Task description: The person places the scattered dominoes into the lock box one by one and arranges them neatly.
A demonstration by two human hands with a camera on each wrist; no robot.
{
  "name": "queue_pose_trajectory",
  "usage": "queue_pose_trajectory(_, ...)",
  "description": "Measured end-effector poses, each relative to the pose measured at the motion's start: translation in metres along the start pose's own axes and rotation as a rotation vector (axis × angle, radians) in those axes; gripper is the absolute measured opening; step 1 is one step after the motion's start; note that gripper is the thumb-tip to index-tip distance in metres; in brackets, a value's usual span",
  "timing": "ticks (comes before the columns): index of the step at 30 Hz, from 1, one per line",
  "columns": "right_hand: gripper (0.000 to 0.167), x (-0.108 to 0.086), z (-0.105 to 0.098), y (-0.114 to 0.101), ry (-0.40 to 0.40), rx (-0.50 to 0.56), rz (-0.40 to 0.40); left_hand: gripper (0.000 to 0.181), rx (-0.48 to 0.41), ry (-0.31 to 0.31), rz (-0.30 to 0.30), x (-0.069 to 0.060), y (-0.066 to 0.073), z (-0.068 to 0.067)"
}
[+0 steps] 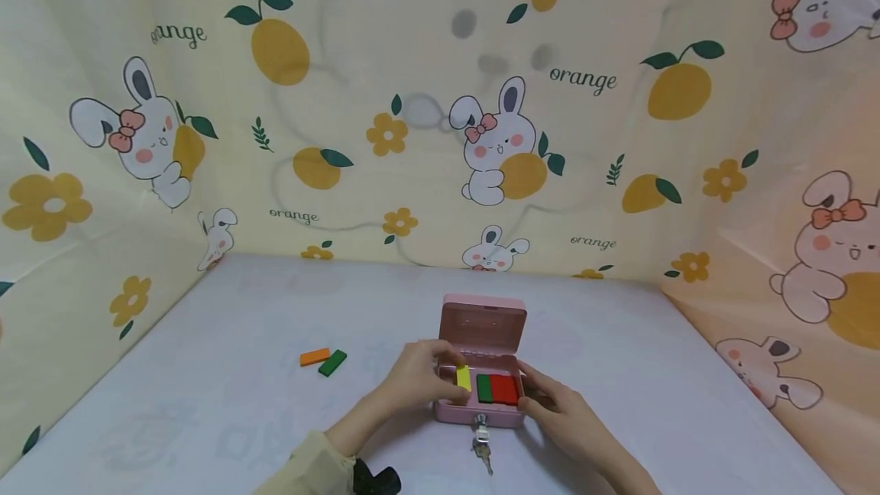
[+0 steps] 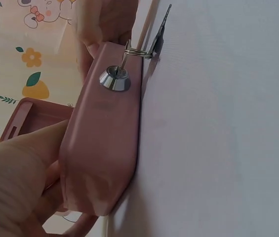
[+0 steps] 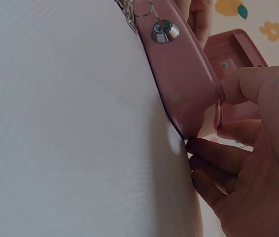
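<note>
A small pink cash box [image 1: 479,413] stands on the table with its lid [image 1: 483,327] raised. My left hand [image 1: 419,374] reaches over its left side and pinches a yellow block [image 1: 464,378] inside the box between thumb and fingers. Right of that, a green block [image 1: 484,389] and red blocks [image 1: 504,389] lie side by side in the box. My right hand [image 1: 560,411] holds the right side wall, thumb at the front corner; in the right wrist view its fingers [image 3: 218,155] touch the box's end. The left wrist view hides the yellow block.
Keys [image 1: 483,451] hang from the lock [image 2: 115,79] on the box front. To the left on the white table [image 1: 227,373] lie an orange block [image 1: 315,357] and a green block, touching or nearly so. A patterned curtain [image 1: 412,197] surrounds the table; a black object [image 1: 376,478] sits at the near edge.
</note>
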State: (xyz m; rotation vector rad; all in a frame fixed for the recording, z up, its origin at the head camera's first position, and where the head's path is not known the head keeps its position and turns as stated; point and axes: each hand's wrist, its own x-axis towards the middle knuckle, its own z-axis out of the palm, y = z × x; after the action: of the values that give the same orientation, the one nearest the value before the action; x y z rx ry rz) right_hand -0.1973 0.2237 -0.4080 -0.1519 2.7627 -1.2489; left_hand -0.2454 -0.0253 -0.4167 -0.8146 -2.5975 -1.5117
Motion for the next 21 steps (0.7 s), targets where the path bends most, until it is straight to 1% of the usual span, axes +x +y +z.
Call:
queue_pose_trajectory(5,0.061,0.0,0.0,0.0,-0.006,0.001,0.004,0.038,-0.031,-0.023,0.006,0.003,-0.001,0.006)
queue_pose_trajectory(9,0.062,0.002,0.0,0.0,-0.01,-0.007,-0.003,0.039,-0.03,-0.025,0.013,0.003,-0.001,0.009)
queue_pose_trajectory(13,0.062,0.002,0.0,0.0,-0.012,-0.012,0.001,0.037,0.014,-0.025,0.027,0.005,-0.001,0.01)
queue_pose_trajectory(17,0.062,0.001,0.001,0.0,-0.006,-0.012,0.01,0.034,0.089,-0.027,0.055,0.007,-0.001,0.012)
queue_pose_trajectory(21,0.062,0.001,0.001,-0.001,-0.003,-0.02,0.008,0.034,0.153,-0.022,0.055,0.008,0.0,0.013)
